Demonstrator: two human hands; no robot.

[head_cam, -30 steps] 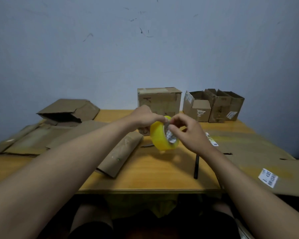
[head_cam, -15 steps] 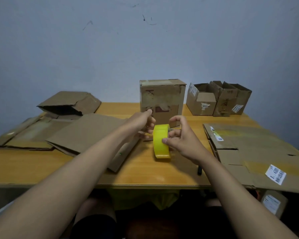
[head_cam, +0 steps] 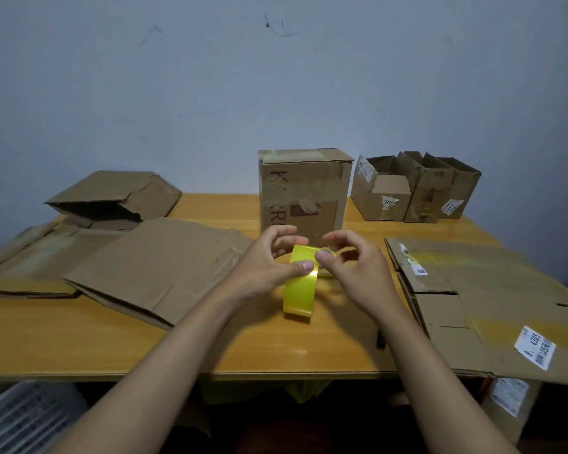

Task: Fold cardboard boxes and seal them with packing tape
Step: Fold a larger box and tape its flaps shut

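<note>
taped box (head_cam: pixel 304 191) upright at back of desk (head_cam: pixel 243 342), closed, contents unseen. three open boxes (head_cam: pixel 417 191) to its right. tape roll (head_cam: pixel 300 290) on edge mid-desk; my left hand (head_cam: pixel 266 262) and right hand (head_cam: pixel 354 273) both curled, fingers (head_cam: pixel 323 255) pinching its top.

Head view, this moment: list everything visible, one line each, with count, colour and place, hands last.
tape roll: 1, yellow, on edge at table centre
taped box: 1, brown, upright behind the roll
open boxes: 3, brown, far right, side by side
half-folded box: 1, brown, far left
flattened cardboard: several sheets, brown, left and right
dark pen-like object: 1, near front edge
table: 1, orange wood
left hand: holds the roll
right hand: pinches at the roll's top
</note>
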